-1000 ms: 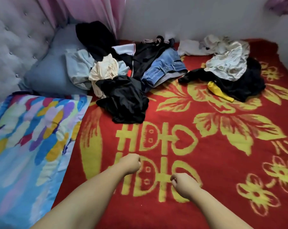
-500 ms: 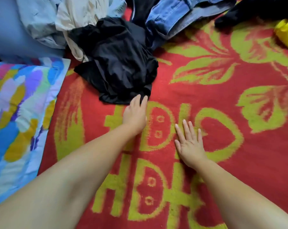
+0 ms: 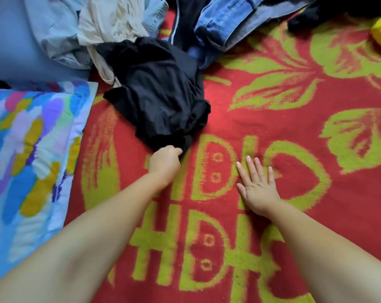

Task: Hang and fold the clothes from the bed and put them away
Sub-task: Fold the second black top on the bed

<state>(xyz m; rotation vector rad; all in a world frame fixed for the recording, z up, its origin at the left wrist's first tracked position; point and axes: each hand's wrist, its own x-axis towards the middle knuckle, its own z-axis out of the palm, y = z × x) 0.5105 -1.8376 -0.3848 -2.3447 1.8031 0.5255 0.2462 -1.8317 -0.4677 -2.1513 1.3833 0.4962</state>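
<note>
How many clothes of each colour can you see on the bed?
Black: 3
Blue denim: 1
Light blue: 1
Cream: 1
Total: 6 clothes showing; the heap may hide more.

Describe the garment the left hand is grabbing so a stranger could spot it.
On the red and yellow blanket, beside the multicoloured pillow, a clothes heap lies. The black garment is its nearest piece, gripped by the left hand, unlike the cream and denim pieces behind.
</note>
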